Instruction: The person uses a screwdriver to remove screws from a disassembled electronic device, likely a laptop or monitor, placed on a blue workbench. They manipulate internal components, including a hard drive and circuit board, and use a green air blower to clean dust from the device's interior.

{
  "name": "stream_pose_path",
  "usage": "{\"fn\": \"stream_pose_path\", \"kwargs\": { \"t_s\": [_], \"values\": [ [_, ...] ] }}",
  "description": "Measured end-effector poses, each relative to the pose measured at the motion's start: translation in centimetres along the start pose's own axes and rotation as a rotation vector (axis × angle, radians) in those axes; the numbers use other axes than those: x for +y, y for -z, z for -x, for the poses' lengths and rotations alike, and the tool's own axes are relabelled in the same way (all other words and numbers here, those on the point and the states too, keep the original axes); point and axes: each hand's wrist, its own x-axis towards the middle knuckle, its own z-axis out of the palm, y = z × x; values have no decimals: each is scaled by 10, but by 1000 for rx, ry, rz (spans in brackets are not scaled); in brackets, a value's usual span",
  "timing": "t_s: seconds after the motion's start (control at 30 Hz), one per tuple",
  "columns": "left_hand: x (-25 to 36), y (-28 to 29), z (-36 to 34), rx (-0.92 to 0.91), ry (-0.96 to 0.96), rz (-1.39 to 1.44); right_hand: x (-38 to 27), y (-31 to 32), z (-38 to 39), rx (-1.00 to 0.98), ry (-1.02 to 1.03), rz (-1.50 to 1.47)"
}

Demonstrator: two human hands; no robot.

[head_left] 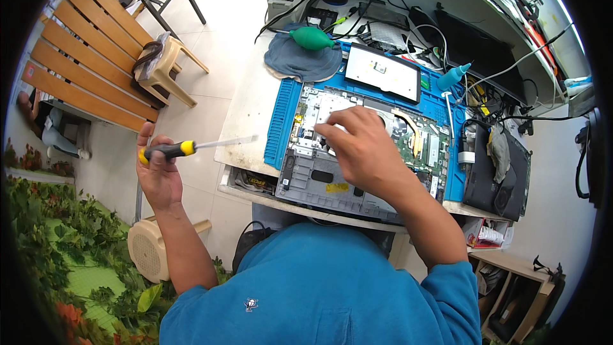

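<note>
My left hand [159, 169] is closed round the black and yellow handle of a screwdriver [171, 151]. It is held up left of the bench, its metal shaft pointing right. An opened laptop base [313, 182] lies on a blue repair mat [281, 124], with its green circuit board [405, 144] and a copper heat pipe [415, 131] exposed. Over the middle-left of this base, my right hand [364, 147] is bent down with its fingers drawn together. Its thumb and whatever the fingertips may pinch are hidden beneath the hand.
A white-topped tray [383, 71] bearing small parts lies behind the laptop. A green air blower [311, 38] rests on a grey cloth [294, 61]. A blue bottle [453, 76], cables and a dark laptop [491, 179] crowd the right. A beige stool [148, 249] stands lower left.
</note>
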Motion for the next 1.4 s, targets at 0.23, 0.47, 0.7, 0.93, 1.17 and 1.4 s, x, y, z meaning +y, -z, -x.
{"fn": "stream_pose_path", "kwargs": {
  "t_s": [0.23, 0.47, 0.7, 0.93, 1.17, 1.4],
  "values": [
    [4, 9, -4, 95, 129, 427, -76, 89, 37, 249, 91, -313],
    [-3, -32, -12, -97, 232, 446, -150, 109, 17, 467, 409, -483],
    [-2, -52, -12, -194, 198, 337, -157, 141, 5, 359, 387, -766],
    [-6, -46, -2, -143, 246, 270, -121, 109, 72, 928, 47, -537],
    [9, -98, 8, -417, 273, -30, -72, 128, 175, 717, -308, -335],
    [98, -196, 21, -1178, -321, -141, -96, 145, 126, 805, 9, -412]
  ]
}}
